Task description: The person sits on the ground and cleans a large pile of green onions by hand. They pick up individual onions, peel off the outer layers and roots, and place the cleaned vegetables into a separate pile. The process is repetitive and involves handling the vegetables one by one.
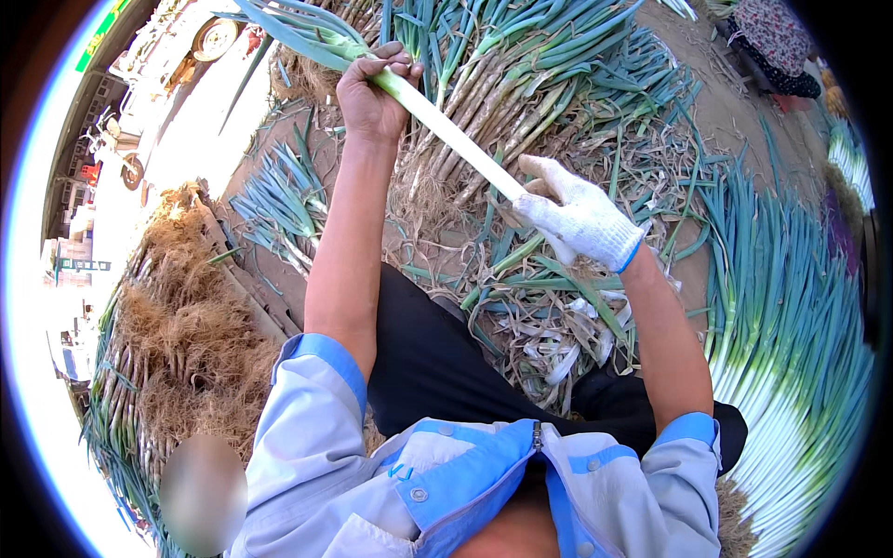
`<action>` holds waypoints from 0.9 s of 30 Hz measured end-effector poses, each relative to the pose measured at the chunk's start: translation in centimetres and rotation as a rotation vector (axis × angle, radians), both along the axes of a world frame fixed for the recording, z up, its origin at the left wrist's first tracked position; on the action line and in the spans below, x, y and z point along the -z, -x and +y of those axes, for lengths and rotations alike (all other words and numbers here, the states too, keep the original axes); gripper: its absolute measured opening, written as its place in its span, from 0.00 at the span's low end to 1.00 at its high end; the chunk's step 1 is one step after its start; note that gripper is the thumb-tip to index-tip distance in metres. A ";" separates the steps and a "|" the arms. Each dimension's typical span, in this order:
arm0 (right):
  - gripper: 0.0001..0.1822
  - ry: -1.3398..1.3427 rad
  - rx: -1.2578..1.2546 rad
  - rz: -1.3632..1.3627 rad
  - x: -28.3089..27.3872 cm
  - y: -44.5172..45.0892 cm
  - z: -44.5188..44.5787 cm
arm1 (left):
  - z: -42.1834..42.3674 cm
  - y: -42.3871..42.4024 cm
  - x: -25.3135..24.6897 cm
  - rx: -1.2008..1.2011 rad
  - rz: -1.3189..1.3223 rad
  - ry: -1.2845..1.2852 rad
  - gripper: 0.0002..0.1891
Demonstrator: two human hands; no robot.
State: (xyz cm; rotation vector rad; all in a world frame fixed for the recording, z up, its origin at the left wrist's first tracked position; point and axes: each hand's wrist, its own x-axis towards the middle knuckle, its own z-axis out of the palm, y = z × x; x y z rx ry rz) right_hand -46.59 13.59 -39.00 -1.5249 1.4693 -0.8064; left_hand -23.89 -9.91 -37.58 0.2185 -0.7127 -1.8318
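My bare left hand (380,91) is closed around the upper stalk of a long green onion (453,132), just below its green leaves. The onion slants down to the right, its shaft smooth and white. At its lower end is my right hand (575,213) in a white knitted glove with a blue cuff edge; the thumb and some fingers are around the root end, and the exact hold is partly hidden. Beyond my hands lies a heap of unpeeled green onions (481,97) with brownish stalks and roots. Stripped dry leaves (551,335) litter the ground below the glove.
Cleaned green onions (774,390) with white shafts lie in a large row at right. Rooted onions are stacked at left, their roots (202,335) facing me. A small bunch (286,195) lies left of my forearm. Another person (771,42) is at the upper right; a motorcycle (122,146) stands upper left.
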 end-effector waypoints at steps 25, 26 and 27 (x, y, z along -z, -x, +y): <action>0.16 0.097 0.609 0.831 -6.5 21.4 29.2 | 12.4 30.1 0.1 0.171 -0.559 -0.080 0.24; 0.17 0.174 0.690 0.850 -7.0 22.9 31.3 | 8.1 31.4 -0.6 0.321 -0.536 -0.003 0.24; 0.19 0.238 0.774 0.864 -7.4 24.3 33.6 | 4.0 32.6 -0.9 0.478 -0.518 0.065 0.24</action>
